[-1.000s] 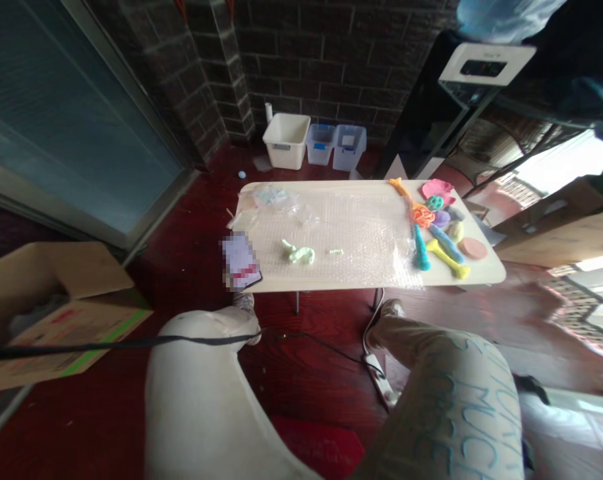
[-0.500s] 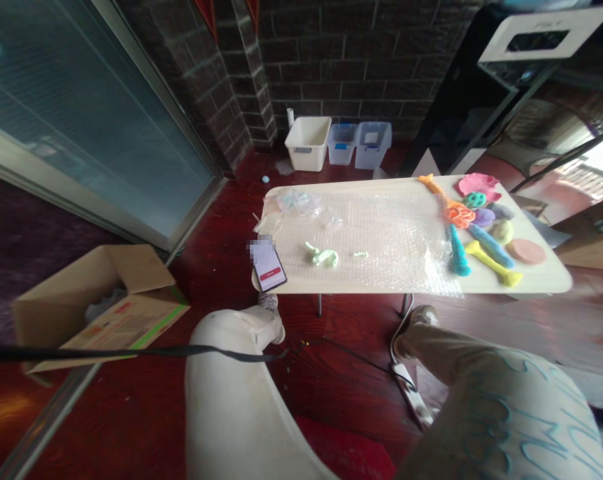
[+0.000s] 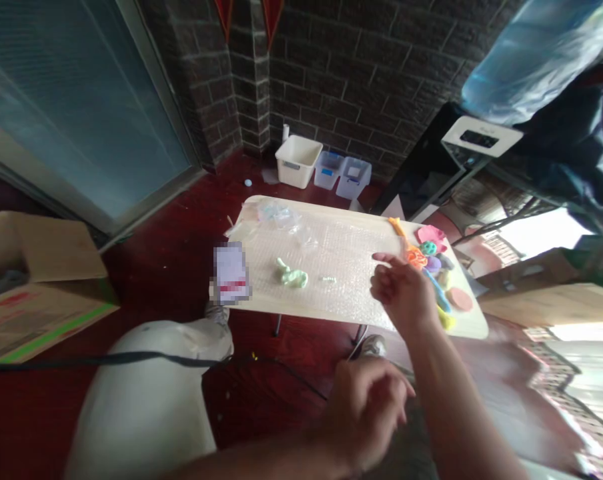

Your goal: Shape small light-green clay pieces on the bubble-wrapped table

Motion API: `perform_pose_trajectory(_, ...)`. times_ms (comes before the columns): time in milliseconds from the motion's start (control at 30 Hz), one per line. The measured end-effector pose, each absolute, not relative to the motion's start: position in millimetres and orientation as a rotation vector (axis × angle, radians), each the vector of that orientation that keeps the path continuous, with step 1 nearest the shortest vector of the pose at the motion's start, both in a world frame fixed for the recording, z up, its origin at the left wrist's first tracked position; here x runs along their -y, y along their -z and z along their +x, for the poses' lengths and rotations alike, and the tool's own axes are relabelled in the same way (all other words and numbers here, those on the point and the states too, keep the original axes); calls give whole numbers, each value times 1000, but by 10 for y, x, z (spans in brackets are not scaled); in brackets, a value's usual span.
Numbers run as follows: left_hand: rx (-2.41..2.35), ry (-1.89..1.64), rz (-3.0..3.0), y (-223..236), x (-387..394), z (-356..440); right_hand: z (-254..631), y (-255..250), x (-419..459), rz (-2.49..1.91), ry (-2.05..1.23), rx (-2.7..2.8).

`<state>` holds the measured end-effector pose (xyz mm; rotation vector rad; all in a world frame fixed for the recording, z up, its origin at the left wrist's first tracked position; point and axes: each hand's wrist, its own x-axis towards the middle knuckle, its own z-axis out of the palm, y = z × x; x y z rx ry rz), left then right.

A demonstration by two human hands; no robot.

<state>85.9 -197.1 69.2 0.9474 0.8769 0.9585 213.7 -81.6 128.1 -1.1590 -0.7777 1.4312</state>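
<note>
My right hand [image 3: 400, 293] hovers above the right part of the low beige table [image 3: 331, 310], fingers loosely apart and holding nothing. It is just left of a cluster of colourful clay shapes and tools [image 3: 431, 257]. My left hand [image 3: 369, 403] hangs lower and nearer to me, off the table's front edge, its fingers curled in with nothing seen in them; it is a little blurred. A bubble-wrap sheet [image 3: 341, 247] covers the tabletop. On it lie a light green clay piece [image 3: 291, 275] and a small green bit [image 3: 330, 279].
A phone [image 3: 230, 273] lies on the table's near left corner, and clear plastic bags [image 3: 284, 215] at the far left. White and clear bins [image 3: 298, 160] stand by the brick wall. A cardboard box [image 3: 36, 287] sits on the floor at left. A black cable [image 3: 131, 360] crosses my knee [image 3: 146, 400].
Both hands have come into view; my right hand has reached over the table's right side. The camera has tilted and shifted, and the table now appears further left.
</note>
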Motion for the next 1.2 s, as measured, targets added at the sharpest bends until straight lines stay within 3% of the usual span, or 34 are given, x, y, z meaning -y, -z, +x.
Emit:
perform_pose_trajectory(100, -1055, -1082, 711, -571, 1501, 1021, 2000, -931, 726, -1162, -1588, 523)
perform_pose_trajectory(233, -1053, -1162, 722, -382, 949, 688, 1974, -573, 772, -1126, -1431, 539)
perform_pose_trajectory(433, -945, -1032, 673, -215, 900, 366, 1918, -410, 912, -1158, -1266, 993)
perform_pose_trajectory(633, -658, -811, 233, -135, 855, 360, 1902, -179, 957, -1298, -1051, 1517)
perform_pose_trajectory(967, -677, -853, 376, -146, 716, 314, 1964, -292, 883, -1219, -1019, 1842)
perform_pose_trajectory(1200, -738, -912, 374, -210, 691, 245, 2003, -342, 854, -1194, -1002, 1543)
